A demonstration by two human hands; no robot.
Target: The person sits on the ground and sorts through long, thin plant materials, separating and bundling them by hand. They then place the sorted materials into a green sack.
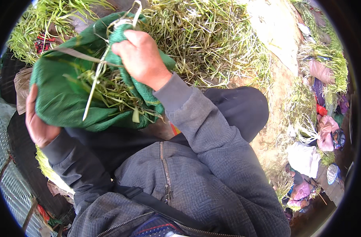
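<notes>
A green woven cloth sack (59, 77) bulges over my lap, its mouth facing up. Loose cut grass (109, 91) lies inside it, and a pale strap and a thin light stalk (94, 86) cross the opening. My right hand (142, 57) is closed around a bunched part of the sack's edge, near a pale tie at the top. At the sack's left side, my left hand (41, 123) cups the cloth from outside with the thumb raised; its fingers are partly hidden by the fabric.
Cut grass (204, 44) covers the ground ahead. To the right are grass bundles (331, 65), a white bag (304, 160) and pink plastic bags (327, 131). Corrugated sheeting (14, 177) stands at the left. My bent knee (242, 109) sticks out beneath my right arm.
</notes>
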